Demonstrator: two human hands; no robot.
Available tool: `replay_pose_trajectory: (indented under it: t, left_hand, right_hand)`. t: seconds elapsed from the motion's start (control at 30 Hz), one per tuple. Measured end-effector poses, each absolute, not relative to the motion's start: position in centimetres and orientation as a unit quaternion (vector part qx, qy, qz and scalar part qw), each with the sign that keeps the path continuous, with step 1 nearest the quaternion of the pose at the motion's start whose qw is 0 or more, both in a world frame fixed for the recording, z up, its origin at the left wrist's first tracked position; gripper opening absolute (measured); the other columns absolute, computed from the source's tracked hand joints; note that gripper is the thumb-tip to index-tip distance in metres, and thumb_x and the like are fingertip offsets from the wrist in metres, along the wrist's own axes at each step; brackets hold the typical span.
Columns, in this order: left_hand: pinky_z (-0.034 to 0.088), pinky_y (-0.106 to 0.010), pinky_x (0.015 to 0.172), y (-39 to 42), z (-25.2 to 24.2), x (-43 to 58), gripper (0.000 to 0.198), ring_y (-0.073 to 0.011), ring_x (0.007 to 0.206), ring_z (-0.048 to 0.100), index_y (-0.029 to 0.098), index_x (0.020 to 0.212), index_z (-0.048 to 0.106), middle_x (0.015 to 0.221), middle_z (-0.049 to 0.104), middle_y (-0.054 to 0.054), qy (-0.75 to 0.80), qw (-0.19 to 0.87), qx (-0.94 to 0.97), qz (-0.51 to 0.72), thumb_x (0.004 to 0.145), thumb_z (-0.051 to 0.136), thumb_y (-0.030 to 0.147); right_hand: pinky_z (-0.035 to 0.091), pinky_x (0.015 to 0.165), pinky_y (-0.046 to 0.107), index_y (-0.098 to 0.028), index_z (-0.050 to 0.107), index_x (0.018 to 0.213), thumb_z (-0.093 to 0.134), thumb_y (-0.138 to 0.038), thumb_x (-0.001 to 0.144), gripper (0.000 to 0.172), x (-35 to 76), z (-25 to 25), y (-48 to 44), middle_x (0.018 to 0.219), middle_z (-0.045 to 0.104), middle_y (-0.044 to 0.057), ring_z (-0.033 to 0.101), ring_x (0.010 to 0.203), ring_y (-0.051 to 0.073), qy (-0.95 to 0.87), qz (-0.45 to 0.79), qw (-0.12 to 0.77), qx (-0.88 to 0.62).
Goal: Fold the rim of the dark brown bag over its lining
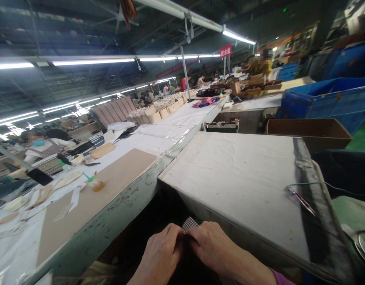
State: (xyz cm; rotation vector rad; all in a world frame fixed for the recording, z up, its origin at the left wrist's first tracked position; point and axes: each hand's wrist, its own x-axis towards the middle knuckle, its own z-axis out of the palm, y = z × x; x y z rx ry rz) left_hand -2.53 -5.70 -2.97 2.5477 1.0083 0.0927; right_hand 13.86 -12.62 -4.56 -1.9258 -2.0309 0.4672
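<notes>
At the bottom centre, my left hand (164, 251) and my right hand (210, 243) meet, their fingers pinched on a small piece of checked fabric (189, 224). Only the fabric's upper part shows between the fingertips; the rest is hidden by my hands and dark shadow. Both hands are in front of the gap between the long workbench (131, 170) and the white-covered table (238, 174). On that table's right side lies a pair of tweezers or snips (303, 202) with a cord.
A glue bottle (95, 183) and cut pieces lie on the left bench. A masked person (42, 148) sits at far left. Blue bins (327, 101) and a brown box (309, 130) stand at right. The white table's edge runs close beside my right hand.
</notes>
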Motion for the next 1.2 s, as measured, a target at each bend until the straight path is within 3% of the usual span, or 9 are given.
replay_pose_trajectory:
  t: [0.13,0.37,0.7,0.83,0.97,1.2]
  left_hand:
    - [0.051,-0.035,0.077,-5.9,-3.3,-2.6,0.025,-0.0239,0.088,0.069,0.019,0.098,0.064,0.098,0.069,-0.007,0.37,0.15,0.917,-0.003,0.092,0.041,0.014]
    - [0.057,-0.052,0.071,-5.9,-1.7,-1.6,0.03,-0.0337,0.088,0.067,0.012,0.107,0.059,0.102,0.067,-0.012,0.329,0.064,0.938,-0.083,0.084,0.04,0.007]
    - [0.06,-0.048,0.067,-6.6,-5.0,-2.9,0.03,-0.0286,0.083,0.065,0.013,0.106,0.058,0.096,0.063,-0.009,0.299,-0.015,0.954,-0.031,0.087,0.035,0.005]
    - [0.06,-0.048,0.068,-6.8,-4.1,-2.7,0.028,-0.0294,0.083,0.065,0.011,0.108,0.058,0.097,0.063,-0.009,0.285,0.004,0.957,-0.061,0.09,0.036,0.008]
    - [0.057,-0.047,0.079,-6.8,-2.1,-2.8,0.027,-0.029,0.092,0.067,0.011,0.11,0.058,0.104,0.065,-0.011,0.325,0.097,0.935,-0.103,0.094,0.036,0.012]
    - [0.051,-0.035,0.082,-5.9,-3.4,-3.6,0.016,-0.0227,0.091,0.067,0.015,0.097,0.063,0.099,0.069,-0.007,0.386,0.224,0.895,0.016,0.09,0.049,0.009]
  right_hand:
    - [0.036,0.067,0.034,-0.022,0.07,0.095,0.045,-0.019,0.09,0.026,13.6,-4.4,-12.5,0.089,0.072,0.007,0.068,0.088,0.029,-0.702,0.177,0.125,-0.678]
    - [0.041,0.071,0.037,-0.023,0.07,0.104,0.043,-0.011,0.087,0.033,13.6,-6.1,-11.6,0.094,0.072,0.007,0.068,0.089,0.031,-0.716,0.187,0.102,-0.665]
    - [0.044,0.078,0.036,-0.024,0.071,0.1,0.042,-0.016,0.09,0.031,13.9,-5.7,-11.6,0.097,0.072,0.007,0.067,0.092,0.027,-0.701,0.216,0.142,-0.665]
    - [0.043,0.077,0.036,-0.026,0.072,0.102,0.043,-0.018,0.091,0.031,13.9,-5.4,-11.6,0.095,0.072,0.006,0.067,0.091,0.027,-0.697,0.221,0.147,-0.666]
    - [0.042,0.074,0.033,-0.026,0.073,0.097,0.045,-0.019,0.089,0.03,13.7,-4.8,-11.9,0.09,0.071,0.005,0.067,0.088,0.024,-0.691,0.22,0.165,-0.668]
    - [0.04,0.072,0.031,-0.026,0.073,0.093,0.048,-0.023,0.088,0.025,13.5,-4.3,-12.5,0.086,0.072,0.004,0.068,0.086,0.023,-0.691,0.202,0.181,-0.671]
